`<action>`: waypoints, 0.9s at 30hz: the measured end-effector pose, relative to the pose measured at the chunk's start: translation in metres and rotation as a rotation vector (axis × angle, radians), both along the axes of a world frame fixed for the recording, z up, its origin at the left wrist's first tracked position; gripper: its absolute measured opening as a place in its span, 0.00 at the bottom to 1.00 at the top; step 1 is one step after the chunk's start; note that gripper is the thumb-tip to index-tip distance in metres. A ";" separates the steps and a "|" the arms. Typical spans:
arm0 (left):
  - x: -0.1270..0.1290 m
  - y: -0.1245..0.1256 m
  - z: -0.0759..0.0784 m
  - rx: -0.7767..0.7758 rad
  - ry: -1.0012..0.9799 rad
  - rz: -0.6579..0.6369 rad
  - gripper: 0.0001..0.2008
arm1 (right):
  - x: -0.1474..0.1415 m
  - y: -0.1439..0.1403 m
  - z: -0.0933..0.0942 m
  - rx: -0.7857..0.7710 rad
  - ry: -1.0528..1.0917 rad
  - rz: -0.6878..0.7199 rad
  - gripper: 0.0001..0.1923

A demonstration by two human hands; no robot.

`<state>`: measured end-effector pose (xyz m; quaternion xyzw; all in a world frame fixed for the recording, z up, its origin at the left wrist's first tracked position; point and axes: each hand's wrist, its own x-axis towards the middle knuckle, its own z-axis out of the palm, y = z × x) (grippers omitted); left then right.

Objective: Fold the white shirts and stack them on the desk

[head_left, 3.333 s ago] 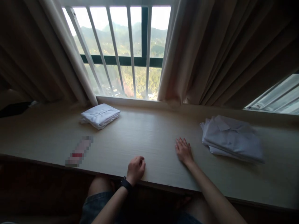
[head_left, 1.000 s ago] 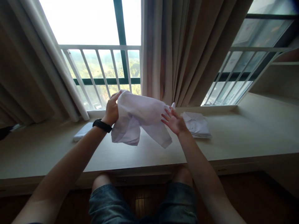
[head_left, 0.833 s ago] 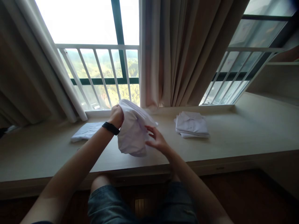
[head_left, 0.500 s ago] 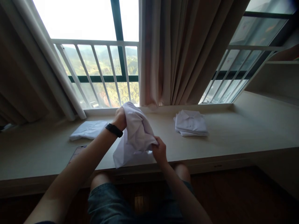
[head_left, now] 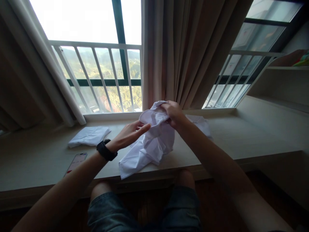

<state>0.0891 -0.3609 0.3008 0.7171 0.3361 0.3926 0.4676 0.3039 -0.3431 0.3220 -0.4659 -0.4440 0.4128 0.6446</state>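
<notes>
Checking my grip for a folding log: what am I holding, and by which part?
The right hand grips the white shirt by its bunched top; the open left hand touches its side.

Right hand clamped on the bunched top of a white shirt, lifted off the desk. Left hand spread flat, fingertips just touching the cloth below and left of that grip. Loose hem trailing down onto the desk edge. Folded shirt and phone further left; shirt pile right behind the grip.
</notes>
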 end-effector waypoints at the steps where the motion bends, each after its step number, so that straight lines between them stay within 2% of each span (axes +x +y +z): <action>1: 0.008 -0.009 0.004 0.014 0.013 -0.075 0.17 | -0.010 0.001 0.002 -0.023 0.034 0.038 0.09; 3: 0.020 -0.018 0.009 0.064 0.008 -0.131 0.23 | -0.026 -0.002 0.005 -0.038 0.087 0.120 0.11; 6: 0.021 -0.008 0.008 0.127 -0.129 0.012 0.31 | -0.038 -0.017 0.009 -0.010 0.121 0.272 0.14; 8: 0.013 0.002 0.007 0.121 -0.172 0.060 0.34 | -0.037 -0.031 0.010 -0.007 0.059 0.386 0.16; 10: 0.000 0.010 0.010 0.075 -0.159 0.031 0.32 | -0.029 -0.040 0.010 -0.032 -0.077 0.482 0.20; 12: -0.012 0.015 0.015 0.023 -0.124 -0.013 0.24 | -0.019 -0.044 0.007 -0.005 -0.231 0.449 0.25; 15: -0.023 0.019 0.023 -0.048 -0.104 -0.071 0.14 | -0.005 -0.036 -0.001 0.210 -0.398 0.291 0.37; 17: -0.026 0.022 0.026 -0.113 -0.123 -0.120 0.13 | -0.002 -0.028 -0.006 0.322 -0.467 0.361 0.40; 19: -0.027 0.024 0.027 -0.173 -0.158 -0.142 0.14 | -0.003 -0.020 -0.009 0.293 -0.518 0.557 0.34; 21: -0.028 0.026 0.027 -0.219 -0.166 -0.132 0.14 | -0.005 -0.016 -0.009 0.194 -0.527 0.696 0.25; 24: -0.035 0.027 0.030 -0.217 -0.073 -0.077 0.13 | -0.002 -0.017 -0.003 0.095 -0.454 0.733 0.22; 27: -0.048 0.028 0.034 -0.113 0.016 0.003 0.11 | 0.012 -0.018 0.009 0.058 -0.454 0.782 0.22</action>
